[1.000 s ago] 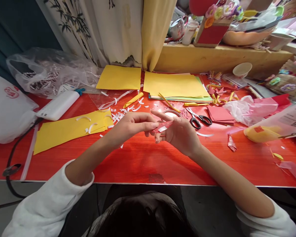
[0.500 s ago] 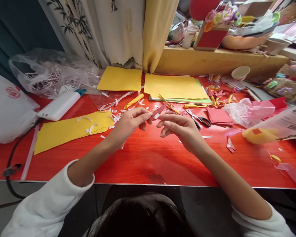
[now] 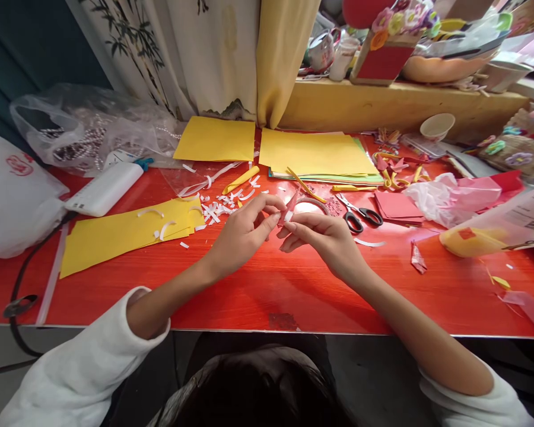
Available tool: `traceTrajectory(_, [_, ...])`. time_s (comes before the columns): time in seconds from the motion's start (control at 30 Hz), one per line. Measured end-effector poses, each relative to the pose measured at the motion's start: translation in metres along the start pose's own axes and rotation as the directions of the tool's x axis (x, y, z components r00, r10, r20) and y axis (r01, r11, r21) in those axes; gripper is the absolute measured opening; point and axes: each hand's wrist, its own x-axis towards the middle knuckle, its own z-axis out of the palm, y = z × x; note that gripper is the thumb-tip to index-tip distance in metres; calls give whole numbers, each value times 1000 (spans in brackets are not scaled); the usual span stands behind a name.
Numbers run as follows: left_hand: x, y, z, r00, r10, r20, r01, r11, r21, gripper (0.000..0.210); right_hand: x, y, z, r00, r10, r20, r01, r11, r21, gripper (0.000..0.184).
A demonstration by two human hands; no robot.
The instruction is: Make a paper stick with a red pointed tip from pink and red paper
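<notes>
Head cam has a little folded pink paper piece (image 3: 292,205) up over the red table (image 3: 258,296), its lower end pinched in the right hand's (image 3: 327,237) fingertips; the left hand's (image 3: 249,230) fingertips are right at its side (can't tell if they're gripping too, tbh); black-handled scissors (image 3: 355,209) lie just past the right hand, white paper scraps (image 3: 212,212) near the left.

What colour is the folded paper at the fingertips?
In the head view, the folded paper is pinkish red with a white patch.
</notes>
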Motion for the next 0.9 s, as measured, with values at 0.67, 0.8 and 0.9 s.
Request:
traceTrajectory(0.67, [-3, 2, -2, 956, 282, -76, -230, 887, 400, 11, 2, -2, -5, 1000, 13, 26, -14, 999, 34, 18])
traceTrajectory(0.8, [-1, 4, -4, 994, 87, -70, -72, 979, 188, 11, 3, -2, -6, 996, 78, 40, -80, 995, 66, 15])
traceTrajectory(0.9, [1, 6, -7, 998, 2, -58, 2, 998, 69, 8, 5, -1, -7, 992, 124, 38, -127, 988, 84, 17])
